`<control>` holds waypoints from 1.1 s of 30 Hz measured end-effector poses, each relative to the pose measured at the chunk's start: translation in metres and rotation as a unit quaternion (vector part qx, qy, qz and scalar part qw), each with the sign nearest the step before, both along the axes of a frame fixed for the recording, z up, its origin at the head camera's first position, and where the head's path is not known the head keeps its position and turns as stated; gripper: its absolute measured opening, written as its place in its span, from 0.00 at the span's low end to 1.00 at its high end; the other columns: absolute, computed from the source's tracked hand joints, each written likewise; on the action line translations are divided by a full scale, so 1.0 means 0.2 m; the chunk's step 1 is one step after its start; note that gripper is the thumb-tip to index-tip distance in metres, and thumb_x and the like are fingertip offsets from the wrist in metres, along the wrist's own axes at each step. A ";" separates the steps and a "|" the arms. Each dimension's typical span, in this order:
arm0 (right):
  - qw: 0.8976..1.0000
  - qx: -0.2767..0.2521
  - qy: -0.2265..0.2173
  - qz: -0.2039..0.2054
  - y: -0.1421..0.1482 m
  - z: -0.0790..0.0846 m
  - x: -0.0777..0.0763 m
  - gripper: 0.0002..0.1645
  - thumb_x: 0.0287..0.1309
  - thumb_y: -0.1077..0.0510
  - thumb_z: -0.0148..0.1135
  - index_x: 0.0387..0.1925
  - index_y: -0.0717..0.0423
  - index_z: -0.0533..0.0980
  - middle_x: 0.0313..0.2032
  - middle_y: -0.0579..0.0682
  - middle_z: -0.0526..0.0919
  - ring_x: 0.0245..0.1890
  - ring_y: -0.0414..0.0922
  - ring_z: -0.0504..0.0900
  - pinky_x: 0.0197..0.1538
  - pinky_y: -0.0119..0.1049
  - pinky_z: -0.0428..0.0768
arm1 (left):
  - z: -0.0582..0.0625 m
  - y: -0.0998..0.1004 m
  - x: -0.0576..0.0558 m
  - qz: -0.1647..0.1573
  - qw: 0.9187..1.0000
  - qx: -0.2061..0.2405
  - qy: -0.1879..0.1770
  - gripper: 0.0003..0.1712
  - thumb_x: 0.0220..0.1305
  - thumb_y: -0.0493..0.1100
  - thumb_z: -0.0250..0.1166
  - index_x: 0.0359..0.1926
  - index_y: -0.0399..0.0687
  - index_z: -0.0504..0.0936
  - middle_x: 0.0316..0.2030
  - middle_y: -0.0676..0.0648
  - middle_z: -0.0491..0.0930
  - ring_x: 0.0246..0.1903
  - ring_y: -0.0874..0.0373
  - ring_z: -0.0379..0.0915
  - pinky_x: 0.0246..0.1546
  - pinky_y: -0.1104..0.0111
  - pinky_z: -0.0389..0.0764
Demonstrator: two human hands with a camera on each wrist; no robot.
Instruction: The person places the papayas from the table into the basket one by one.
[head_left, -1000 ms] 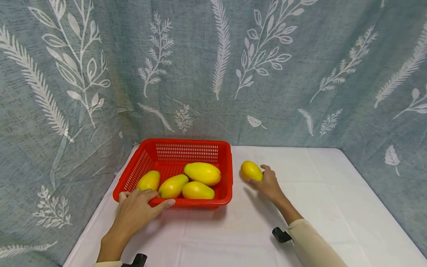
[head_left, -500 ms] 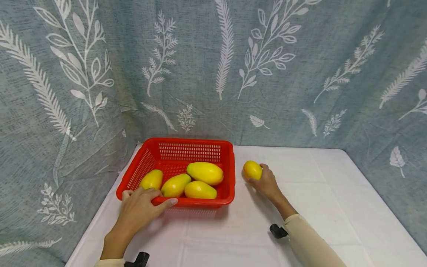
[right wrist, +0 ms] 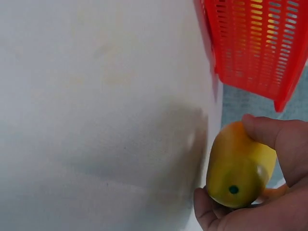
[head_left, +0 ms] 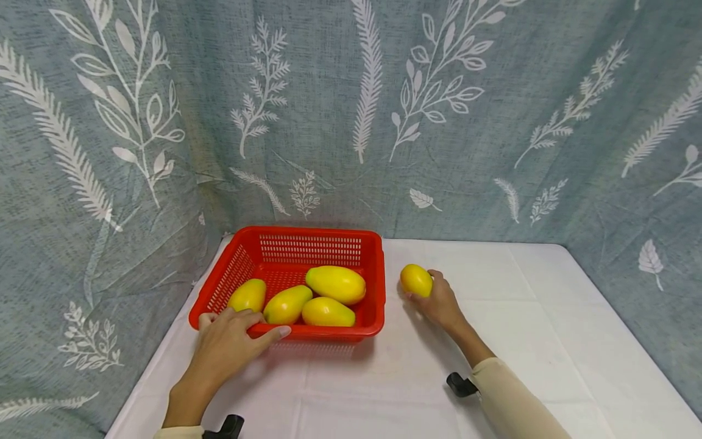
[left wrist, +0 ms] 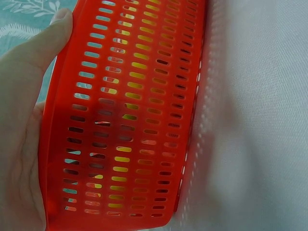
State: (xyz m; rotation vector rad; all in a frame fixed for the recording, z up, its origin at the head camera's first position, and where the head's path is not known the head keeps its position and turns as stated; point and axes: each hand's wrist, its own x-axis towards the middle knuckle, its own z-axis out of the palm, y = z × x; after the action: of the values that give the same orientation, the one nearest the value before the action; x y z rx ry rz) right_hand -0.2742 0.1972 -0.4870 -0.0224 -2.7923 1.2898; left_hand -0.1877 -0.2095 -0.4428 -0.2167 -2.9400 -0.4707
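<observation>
A red plastic basket (head_left: pixel 312 233) with slotted walls holds several yellow papayas (head_left: pixel 336 285) with greenish ends. My left hand (head_left: pixel 227 344) grips its front rim near the left corner, fingertips over the edge. The left wrist view has this hand (left wrist: pixel 21 96) at the rim, with yellow showing through the slots. To the right of the basket, another yellow papaya (head_left: pixel 415 280) is held by my right hand (head_left: pixel 439 302). In the right wrist view, thumb and fingers curl round the papaya (right wrist: pixel 236 168), a dark green spot on its end facing the camera.
A white cloth (head_left: pixel 493 317) covers the table. Behind and at both sides hangs a blue-green curtain (head_left: pixel 318 122) with white leaf patterns. Black wrist mounts (head_left: pixel 460 385) stick out beside the sleeves.
The head view has shifted slightly. Both hands stay in nearly the same places, the right one closing its fingers a little nearer round the papaya.
</observation>
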 end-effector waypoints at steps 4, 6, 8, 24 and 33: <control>1.000 -0.011 0.007 0.000 0.00 0.02 0.03 0.46 0.64 0.54 0.73 0.72 0.73 0.61 0.62 0.73 0.74 0.58 0.64 0.76 0.65 0.62 0.73 | 0.00 0.00 0.00 0.000 1.000 -0.001 -0.001 0.39 0.60 0.82 0.63 0.40 0.52 0.90 0.37 0.52 0.88 0.44 0.47 0.77 0.42 0.51 0.54; 1.000 -0.020 0.010 0.000 -0.01 0.04 0.05 0.46 0.63 0.54 0.73 0.72 0.72 0.61 0.62 0.72 0.75 0.57 0.64 0.76 0.64 0.61 0.73 | 0.00 0.00 0.00 -0.001 1.000 -0.001 -0.001 0.40 0.60 0.82 0.62 0.40 0.52 0.90 0.37 0.52 0.88 0.44 0.47 0.76 0.42 0.51 0.54; 1.000 -0.022 0.015 0.002 -0.01 0.06 0.07 0.46 0.63 0.53 0.73 0.72 0.72 0.62 0.62 0.71 0.75 0.56 0.63 0.77 0.63 0.60 0.74 | 0.00 -0.01 0.00 -0.001 1.000 0.000 0.001 0.40 0.60 0.82 0.62 0.41 0.52 0.91 0.38 0.52 0.88 0.44 0.47 0.77 0.42 0.51 0.54; 0.999 -0.040 0.012 -0.004 -0.06 0.24 0.29 0.48 0.62 0.44 0.74 0.74 0.58 0.63 0.63 0.61 0.78 0.52 0.56 0.80 0.51 0.47 0.80 | -0.01 0.00 0.00 -0.003 1.000 0.005 0.010 0.42 0.61 0.83 0.62 0.44 0.50 0.91 0.41 0.50 0.89 0.46 0.46 0.78 0.42 0.51 0.56; 0.998 -0.060 0.014 0.010 -0.10 0.31 0.36 0.47 0.62 0.43 0.74 0.75 0.55 0.63 0.63 0.59 0.78 0.52 0.54 0.79 0.51 0.45 0.80 | -0.01 -0.01 0.01 -0.004 1.000 0.004 0.010 0.44 0.60 0.83 0.62 0.45 0.48 0.91 0.42 0.49 0.89 0.46 0.45 0.78 0.42 0.51 0.55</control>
State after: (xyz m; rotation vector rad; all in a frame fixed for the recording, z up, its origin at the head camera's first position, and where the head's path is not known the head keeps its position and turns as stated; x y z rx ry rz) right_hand -0.2019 0.1780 -0.4254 0.0168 -2.6945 1.4485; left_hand -0.1864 -0.2107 -0.4442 -0.2315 -2.9189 -0.4793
